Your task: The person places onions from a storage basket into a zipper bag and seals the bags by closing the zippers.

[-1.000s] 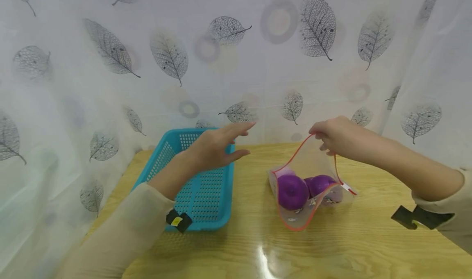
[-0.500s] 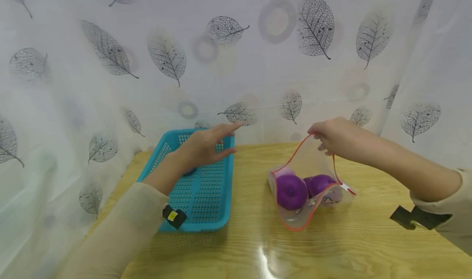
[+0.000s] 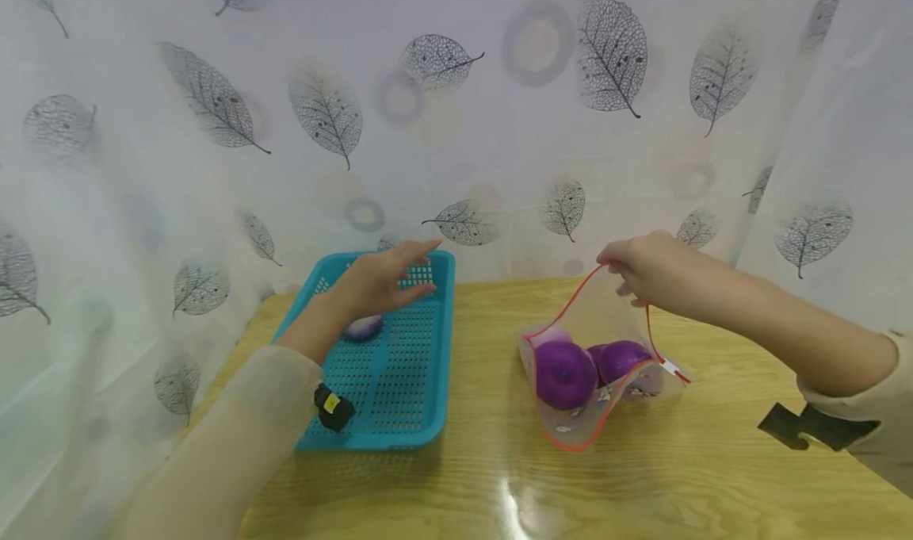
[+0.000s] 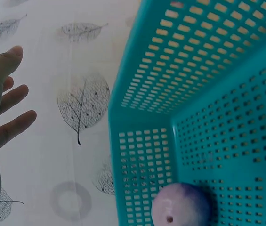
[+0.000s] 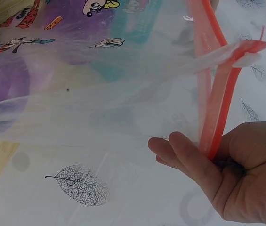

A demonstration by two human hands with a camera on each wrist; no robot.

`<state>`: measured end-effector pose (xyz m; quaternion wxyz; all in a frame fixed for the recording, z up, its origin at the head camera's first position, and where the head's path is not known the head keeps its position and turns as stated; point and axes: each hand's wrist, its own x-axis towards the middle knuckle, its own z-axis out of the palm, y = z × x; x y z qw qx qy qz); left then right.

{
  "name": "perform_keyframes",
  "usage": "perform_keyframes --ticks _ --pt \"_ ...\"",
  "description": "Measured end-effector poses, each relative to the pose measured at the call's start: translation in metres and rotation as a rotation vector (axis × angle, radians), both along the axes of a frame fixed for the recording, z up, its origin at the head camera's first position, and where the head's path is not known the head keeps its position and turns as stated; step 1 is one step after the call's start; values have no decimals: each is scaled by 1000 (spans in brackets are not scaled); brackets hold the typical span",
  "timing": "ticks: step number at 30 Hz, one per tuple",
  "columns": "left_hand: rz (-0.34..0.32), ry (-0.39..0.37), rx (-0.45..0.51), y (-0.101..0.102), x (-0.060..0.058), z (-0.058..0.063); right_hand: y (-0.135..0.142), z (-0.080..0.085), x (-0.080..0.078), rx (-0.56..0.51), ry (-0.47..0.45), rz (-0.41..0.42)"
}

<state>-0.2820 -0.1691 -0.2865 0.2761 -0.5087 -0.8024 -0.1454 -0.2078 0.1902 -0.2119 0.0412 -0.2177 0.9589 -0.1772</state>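
My left hand (image 3: pixel 378 282) hovers over the back of the blue plastic basket (image 3: pixel 444 350), its fingers and thumb extended with nothing between them. Below it, a round white-and-purple vegetable (image 3: pixel 364 328) lies in the basket, partly covered by the hand in the head view; the left wrist view shows this vegetable (image 4: pixel 182 207) against the end wall. With my right hand (image 3: pixel 652 269) I pinch the red zip edge of a clear zip bag (image 3: pixel 581 433), lifting its mouth wide. Glossy purple round vegetables (image 3: pixel 565 375) rest inside the bag, beside a paler one (image 3: pixel 552 334).
The wooden table (image 3: pixel 492 413) carries both basket and bag, with a strip of tabletop between them. A white curtain (image 3: pixel 499 143) with leaf prints hangs directly behind. A white slider (image 3: pixel 669 364) sits on the bag's zip at its right corner.
The left hand has drawn back leftward over the basket, bringing the white-and-purple vegetable into sight there. The right hand and the bag have stayed in place.
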Motion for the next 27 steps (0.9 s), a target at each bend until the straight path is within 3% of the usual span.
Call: perform_keyframes --ticks 6,18,27 --pt "151 -90 -58 -11 -4 -3 1 0 1 1 -6 -8" --pt "299 -221 -140 -36 -15 -9 0 1 0 11 10 9" --pt "482 -478 -297 -45 -21 -7 -1 1 0 23 -10 -5"
